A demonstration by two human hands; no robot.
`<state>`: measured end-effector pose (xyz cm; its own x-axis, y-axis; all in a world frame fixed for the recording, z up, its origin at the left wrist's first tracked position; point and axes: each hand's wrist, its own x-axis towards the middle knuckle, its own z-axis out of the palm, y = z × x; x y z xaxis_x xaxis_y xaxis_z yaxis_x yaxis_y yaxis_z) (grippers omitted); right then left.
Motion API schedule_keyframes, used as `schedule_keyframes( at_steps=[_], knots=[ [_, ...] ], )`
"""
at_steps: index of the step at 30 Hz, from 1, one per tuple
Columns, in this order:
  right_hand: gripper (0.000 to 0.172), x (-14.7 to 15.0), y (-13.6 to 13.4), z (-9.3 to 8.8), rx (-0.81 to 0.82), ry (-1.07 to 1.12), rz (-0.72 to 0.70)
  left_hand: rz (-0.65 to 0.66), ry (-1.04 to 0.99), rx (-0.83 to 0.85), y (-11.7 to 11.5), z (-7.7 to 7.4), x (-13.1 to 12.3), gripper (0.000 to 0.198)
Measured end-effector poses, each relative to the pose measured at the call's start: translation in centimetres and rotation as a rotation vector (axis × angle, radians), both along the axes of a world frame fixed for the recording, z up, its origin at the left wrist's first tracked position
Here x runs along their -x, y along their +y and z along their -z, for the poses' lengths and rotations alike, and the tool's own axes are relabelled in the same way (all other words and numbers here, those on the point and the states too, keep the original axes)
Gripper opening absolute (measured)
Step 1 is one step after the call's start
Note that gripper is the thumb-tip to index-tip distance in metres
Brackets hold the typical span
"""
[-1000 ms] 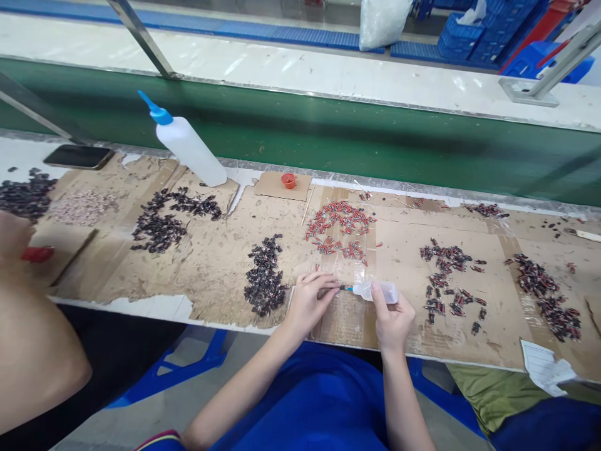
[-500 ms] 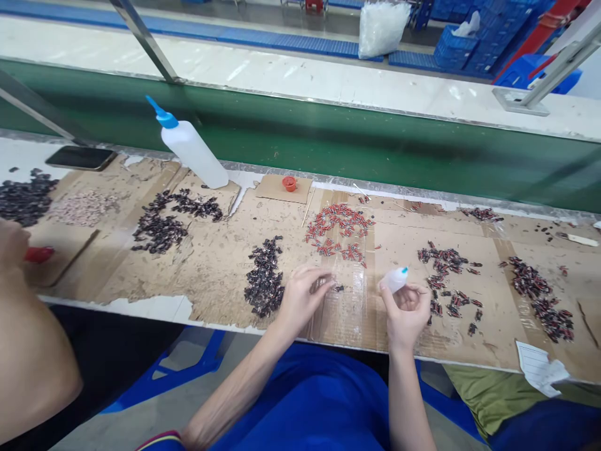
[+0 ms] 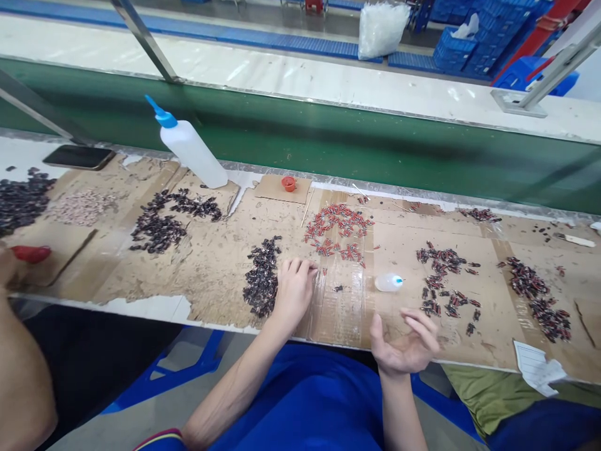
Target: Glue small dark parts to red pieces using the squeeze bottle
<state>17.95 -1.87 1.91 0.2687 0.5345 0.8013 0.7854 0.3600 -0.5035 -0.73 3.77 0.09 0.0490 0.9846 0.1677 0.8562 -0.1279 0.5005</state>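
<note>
Supporting surface [image 3: 216,250]: cardboard-covered, running across the middle of the frame.
Tall squeeze bottle [image 3: 195,153]: white, upper left, its blue nozzle pointing up.
Black-and-red parts [image 3: 448,257]: scattered in a loose group, right of centre.
Right hand [image 3: 404,347]: lower right of centre, thumb and fingers spread apart, near the small dropper bottle.
Red-sleeved parts [image 3: 345,218]: a loose pile at the centre.
Left hand [image 3: 293,288]: just right of the black parts [image 3: 261,285], fingers curled close together; cannot tell whether they pinch anything.
Small dropper bottle [image 3: 387,283]: lying right of centre, blue tip rightward, apart from both hands.
Red cup [image 3: 288,184]: on a cardboard piece [image 3: 267,187], above centre.
Single black part [image 3: 339,289]: between left hand and small dropper bottle.
</note>
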Motion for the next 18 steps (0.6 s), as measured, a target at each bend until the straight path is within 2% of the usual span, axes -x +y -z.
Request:
schedule_keyframes(
  at_steps=[4, 9, 14, 18],
  knots=[
    [0.025, 2.1, 0.0, -0.4, 0.189, 0.009, -0.226, 0.092, -0.019, 0.046, 0.7, -0.6, -0.3, 0.018],
    [0.007, 3.6, 0.6, -0.2, 0.469, 0.193, -0.309, 0.126, -0.018, 0.105, 1.4, -0.6, 0.0, 0.014],
    [0.019, 4.2, 1.2, 0.5, 0.723, 0.630, -0.398, 0.181, -0.330, 0.095, 0.7, -1.2, -0.2, 0.015],
    [0.030, 4.6, 1.8, 0.8, 0.780, 0.934, -0.433, 0.327, -0.564, 0.127, -0.3, -2.3, -1.0, 0.015]
  ],
)
